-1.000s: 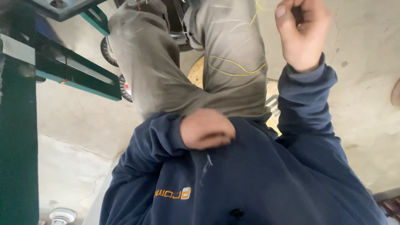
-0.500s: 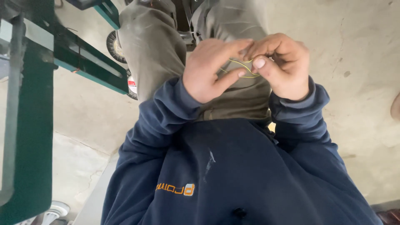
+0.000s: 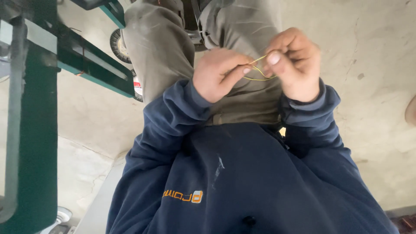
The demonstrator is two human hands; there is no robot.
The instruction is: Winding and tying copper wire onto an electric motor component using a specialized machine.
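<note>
Your left hand [image 3: 219,76] is curled nearly closed, thumb and forefinger pinching one end of a thin yellow wire [image 3: 259,71]. Your right hand [image 3: 294,63] is likewise curled, fingertips pinching the other end. Wire loops in the small gap between both hands, above your grey trousers [image 3: 173,47]. Orange logo patch [image 3: 184,196], low on your navy sweatshirt [image 3: 242,182]. Green metal frame [image 3: 34,112] at the picture's left edge.

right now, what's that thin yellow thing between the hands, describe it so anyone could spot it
Start at the navy sweatshirt and go up to the grey-trousered lap. There the left hand and right hand pinch a thin yellow wire loop. It is the only bright, hair-thin line against the grey cloth.
</note>
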